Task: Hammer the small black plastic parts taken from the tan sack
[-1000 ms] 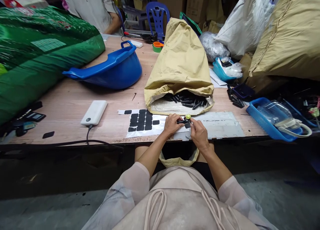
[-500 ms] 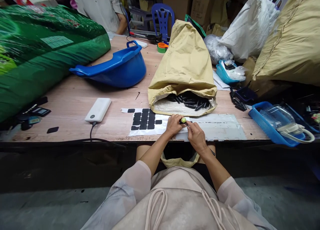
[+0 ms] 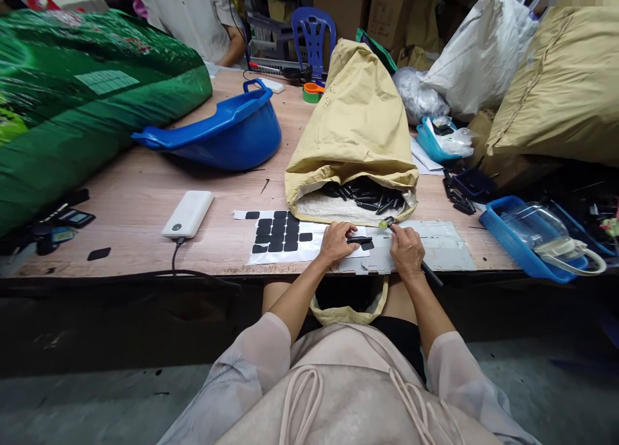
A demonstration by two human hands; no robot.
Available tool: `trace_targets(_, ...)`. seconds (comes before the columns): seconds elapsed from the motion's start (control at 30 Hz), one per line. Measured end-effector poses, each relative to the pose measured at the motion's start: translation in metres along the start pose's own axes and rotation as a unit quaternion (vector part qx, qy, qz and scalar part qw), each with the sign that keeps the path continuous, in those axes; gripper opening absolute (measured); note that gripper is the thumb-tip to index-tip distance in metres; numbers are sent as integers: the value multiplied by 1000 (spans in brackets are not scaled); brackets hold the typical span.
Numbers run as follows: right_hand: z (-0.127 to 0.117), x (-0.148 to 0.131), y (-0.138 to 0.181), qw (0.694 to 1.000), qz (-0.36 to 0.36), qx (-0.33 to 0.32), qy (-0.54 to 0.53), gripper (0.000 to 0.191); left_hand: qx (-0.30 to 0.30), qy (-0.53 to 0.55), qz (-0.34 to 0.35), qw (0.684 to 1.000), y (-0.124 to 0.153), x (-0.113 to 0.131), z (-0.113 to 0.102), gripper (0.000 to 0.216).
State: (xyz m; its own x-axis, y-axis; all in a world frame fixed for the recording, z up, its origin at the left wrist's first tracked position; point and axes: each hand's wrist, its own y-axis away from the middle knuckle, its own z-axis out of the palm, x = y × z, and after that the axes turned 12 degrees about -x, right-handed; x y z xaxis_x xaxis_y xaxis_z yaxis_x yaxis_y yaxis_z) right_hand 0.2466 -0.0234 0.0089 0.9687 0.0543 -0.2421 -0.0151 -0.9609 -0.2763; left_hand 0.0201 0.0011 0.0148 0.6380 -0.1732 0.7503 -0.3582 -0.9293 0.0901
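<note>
My left hand [image 3: 337, 241] is closed on a slim black pen-like piece [image 3: 360, 240], holding it low over the grey board [image 3: 445, 244]. To its right, my right hand [image 3: 407, 248] grips a small hammer [image 3: 432, 274] by its black handle. The hammer's yellow-green head [image 3: 385, 222] points up and left, apart from the black piece. Beside my left hand lies a white sheet [image 3: 314, 246] bearing rows of black rounded patches [image 3: 276, 232]. Just beyond both hands, a tan sack [image 3: 362, 122] lies with its mouth facing me, and several black pieces [image 3: 372, 197] show inside.
A blue basin [image 3: 227, 132] and a white power bank [image 3: 187, 214] with a cable stand on the left. A large green bag [image 3: 120, 103] covers the far left. At right sits a blue tray [image 3: 532, 258] with a clear container. Another person's arm [image 3: 235, 48] shows behind.
My right hand has moved right, away from my left hand, carrying the hammer with it. The black piece in my left hand now shows clearly.
</note>
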Motion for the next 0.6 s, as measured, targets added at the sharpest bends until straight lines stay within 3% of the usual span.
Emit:
trace_targets(0.37, 12, 0, 3, 999, 1, -16, 45, 31, 9, -67, 34, 997, 1, -4, 2, 13)
trace_targets(0.5, 13, 1, 3, 999, 4, -23, 49, 31, 43, -82, 135, 986, 34, -1, 15, 12)
trace_targets(0.6, 15, 2, 3, 998, 4, -28, 50, 31, -28, -58, 237, 969, 76, -6, 39, 15)
